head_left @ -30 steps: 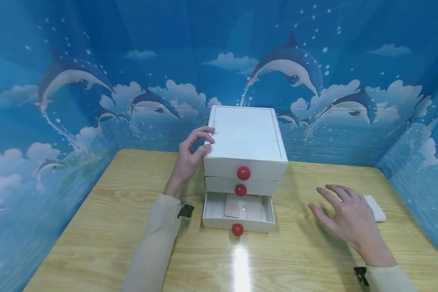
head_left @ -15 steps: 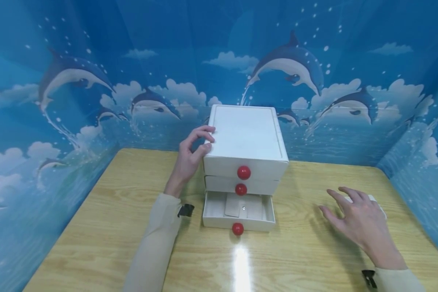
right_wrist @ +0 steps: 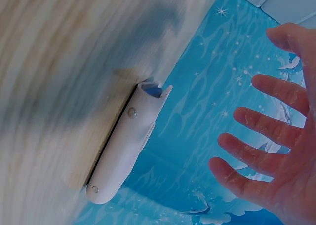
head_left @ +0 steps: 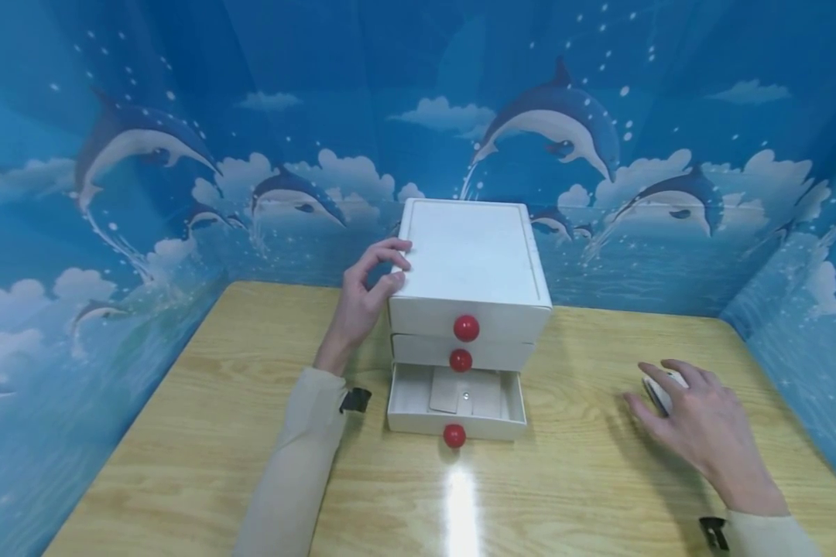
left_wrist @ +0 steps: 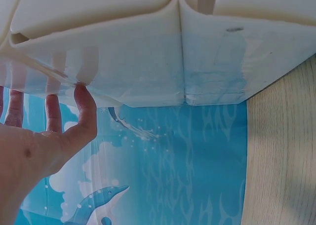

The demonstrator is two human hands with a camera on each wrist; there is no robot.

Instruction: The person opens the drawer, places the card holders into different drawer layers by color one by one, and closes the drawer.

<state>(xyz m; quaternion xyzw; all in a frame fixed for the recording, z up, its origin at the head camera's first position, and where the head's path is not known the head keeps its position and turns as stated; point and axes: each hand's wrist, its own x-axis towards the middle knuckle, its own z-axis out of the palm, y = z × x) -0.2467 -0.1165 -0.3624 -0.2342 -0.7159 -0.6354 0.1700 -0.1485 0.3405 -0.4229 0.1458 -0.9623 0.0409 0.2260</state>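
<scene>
A white cabinet [head_left: 470,251] with three drawers and red ball knobs stands mid-table. Its bottom drawer [head_left: 418,424] is pulled out; inside lies a flat, pale snap-button pouch [head_left: 446,393]. My left hand [head_left: 358,305] rests against the cabinet's upper left edge, fingertips on the rim; the left wrist view shows fingers [left_wrist: 86,109] touching the side wall. Over at the right, my right hand [head_left: 707,433] hovers with spread, relaxed fingers above a small white case-like object with metal snaps [right_wrist: 121,146]. It stands apart from the palm in the right wrist view, and the hand partly hides it in the head view.
The wooden table [head_left: 209,433] carries the cabinet near its back edge. A blue curtain [head_left: 320,93] printed with dolphins and clouds surrounds the table at the back and both sides. The upper two drawers, with a top knob [head_left: 466,328], are closed.
My right hand has moved a little to the right over the white object, whose dark edge now shows between thumb and fingers. The left hand stays on the cabinet.
</scene>
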